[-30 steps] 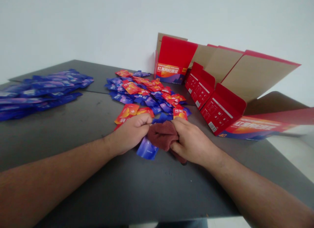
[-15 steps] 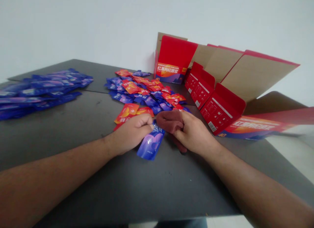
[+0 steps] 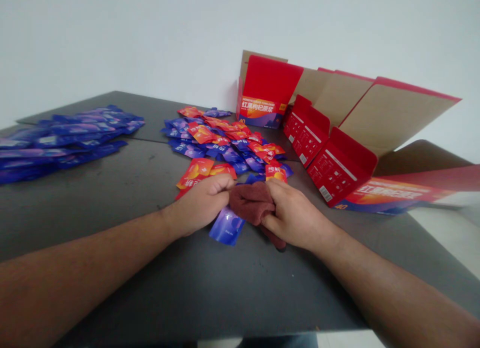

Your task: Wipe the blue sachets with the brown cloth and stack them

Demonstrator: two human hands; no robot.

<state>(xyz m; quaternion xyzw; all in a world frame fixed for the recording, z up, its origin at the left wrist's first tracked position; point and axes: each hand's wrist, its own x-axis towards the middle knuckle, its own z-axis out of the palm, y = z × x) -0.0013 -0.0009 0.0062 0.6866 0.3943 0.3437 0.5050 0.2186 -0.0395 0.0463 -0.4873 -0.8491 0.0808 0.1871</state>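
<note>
Near the middle of the table, my left hand is closed on the upper edge of a blue-purple sachet, whose lower end hangs toward me. A folded brown cloth is bunched in my closed right hand, and it covers the upper part of the sachet. Just behind my left hand lie several orange-red sachets. Farther back is a mixed pile of blue and red sachets. One red sachet rests at the pile's near right edge, behind my right hand.
A larger heap of blue sachets lies on the left of the dark table. Open red cartons with raised flaps stand at the right: one at the back, others nearer. A pale wall rises behind.
My right hand has moved the cloth left and slightly toward me, so it now lies over the sachet's upper part. My left hand stays nearly in place. The red sachet behind my right hand shows more.
</note>
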